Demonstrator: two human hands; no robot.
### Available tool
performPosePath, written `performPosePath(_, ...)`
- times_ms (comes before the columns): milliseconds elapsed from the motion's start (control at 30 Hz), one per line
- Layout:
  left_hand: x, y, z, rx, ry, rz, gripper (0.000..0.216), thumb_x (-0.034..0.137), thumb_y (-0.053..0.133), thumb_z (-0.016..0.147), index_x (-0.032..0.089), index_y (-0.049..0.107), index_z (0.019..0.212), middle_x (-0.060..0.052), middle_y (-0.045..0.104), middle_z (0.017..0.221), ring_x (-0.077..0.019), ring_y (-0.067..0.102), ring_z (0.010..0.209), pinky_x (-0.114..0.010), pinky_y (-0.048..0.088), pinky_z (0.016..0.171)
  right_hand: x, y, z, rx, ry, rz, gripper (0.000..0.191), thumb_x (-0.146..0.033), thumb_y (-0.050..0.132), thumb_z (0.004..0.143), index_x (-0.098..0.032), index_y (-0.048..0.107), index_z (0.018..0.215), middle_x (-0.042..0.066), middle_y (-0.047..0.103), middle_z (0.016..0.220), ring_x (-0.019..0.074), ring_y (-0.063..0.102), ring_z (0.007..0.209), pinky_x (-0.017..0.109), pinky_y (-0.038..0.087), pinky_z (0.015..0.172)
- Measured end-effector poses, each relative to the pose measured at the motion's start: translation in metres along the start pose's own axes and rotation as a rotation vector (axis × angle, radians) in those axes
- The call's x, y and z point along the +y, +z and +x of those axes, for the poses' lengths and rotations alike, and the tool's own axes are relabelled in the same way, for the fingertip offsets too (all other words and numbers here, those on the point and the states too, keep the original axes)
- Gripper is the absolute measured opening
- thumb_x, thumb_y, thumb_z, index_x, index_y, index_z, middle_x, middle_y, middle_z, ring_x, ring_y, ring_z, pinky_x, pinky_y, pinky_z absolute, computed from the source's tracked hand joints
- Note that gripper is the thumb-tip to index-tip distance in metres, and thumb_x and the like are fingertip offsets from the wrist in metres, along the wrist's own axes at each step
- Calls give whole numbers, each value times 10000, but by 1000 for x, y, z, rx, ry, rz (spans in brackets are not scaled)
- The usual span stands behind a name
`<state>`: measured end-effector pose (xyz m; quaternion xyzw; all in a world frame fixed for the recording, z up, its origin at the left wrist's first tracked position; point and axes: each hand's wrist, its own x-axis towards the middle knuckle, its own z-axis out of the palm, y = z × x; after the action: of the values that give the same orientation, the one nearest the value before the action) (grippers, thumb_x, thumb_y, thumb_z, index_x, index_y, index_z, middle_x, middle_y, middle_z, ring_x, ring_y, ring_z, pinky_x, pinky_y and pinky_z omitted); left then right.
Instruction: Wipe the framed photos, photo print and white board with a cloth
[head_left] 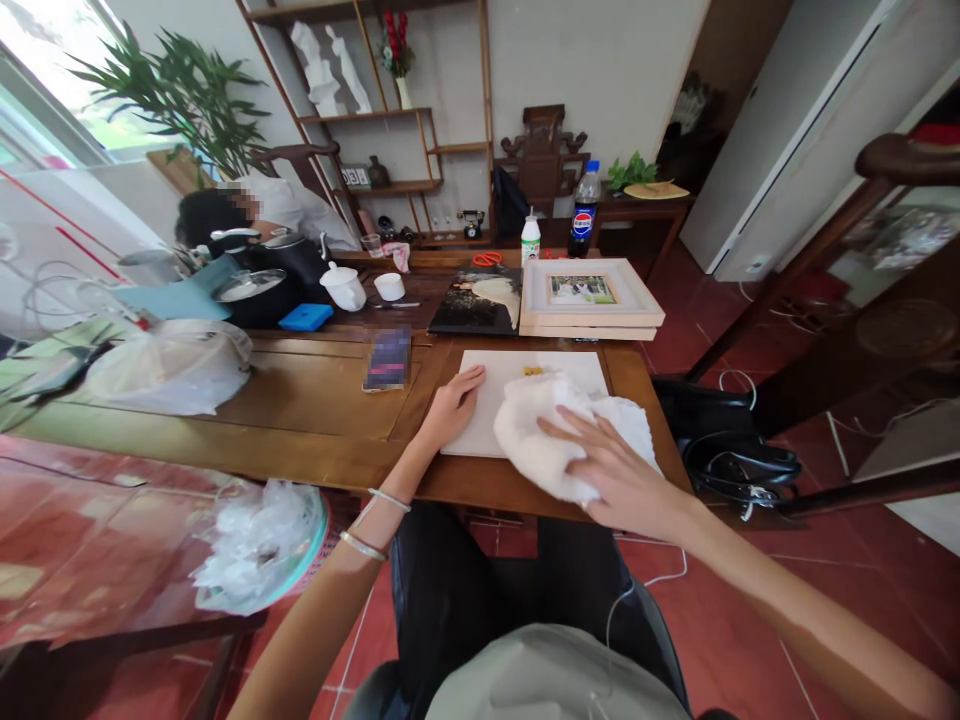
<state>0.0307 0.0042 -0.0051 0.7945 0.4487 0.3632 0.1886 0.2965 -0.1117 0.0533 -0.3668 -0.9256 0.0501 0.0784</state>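
A flat white panel lies on the wooden table in front of me, with a small yellowish metal-looking piece near its far edge. My left hand rests on the panel's left edge, fingers stretched out and holding nothing. Over the panel's right part, my right hand grips a bunched white cloth and presses it down. The cloth hides much of the panel's right side and hangs past its near edge. Just beyond the panel are a dark photo print and stacked light wooden picture frames.
A phone lies left of the panel. Behind stand a milk bottle, a cola bottle, orange scissors and a white teapot. A bagged bowl sits far left. Another person leans at the table's back left.
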Motion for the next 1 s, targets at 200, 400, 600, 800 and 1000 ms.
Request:
performPosePath(200,0,0,0,7,-2,-5,371,198,393,877,175,612,1176,-58,552,1318,-200,474,1261,-392,351,1102,18,-6,-7,2,-90,51,264,-17,512,605,-187,676,724,39,380,1453,307,241,1364,546,233,1076)
performPosePath(400,0,0,0,8,4,-4,380,196,391,878,167,604,1191,-65,552,1316,-199,474,1261,-396,348,1104,70,-2,46,109,105,-25,257,-137,530,731,-119,660,952,179,466,1363,335,476,1198,454,408,957)
performPosePath(600,-1,0,0,12,8,-9,383,195,392,870,171,607,1187,-60,558,1310,-200,481,1255,-404,353,1099,88,1,76,119,202,-91,324,-147,481,790,-123,611,1087,190,529,1283,350,465,1205,490,406,928)
performPosePath(800,1,0,0,6,0,-10,387,191,390,872,168,602,1196,-63,548,1320,-207,474,1261,-406,342,1105,34,-2,28,39,-1,-34,441,24,471,622,-158,642,985,129,369,1450,336,238,1363,557,311,1025)
performPosePath(1000,-1,0,0,2,0,-5,386,186,390,872,185,602,1195,-49,550,1321,-197,468,1265,-396,346,1105,25,-22,-6,77,-47,-33,334,40,458,590,-194,638,745,64,439,1411,287,328,1332,624,20,1102)
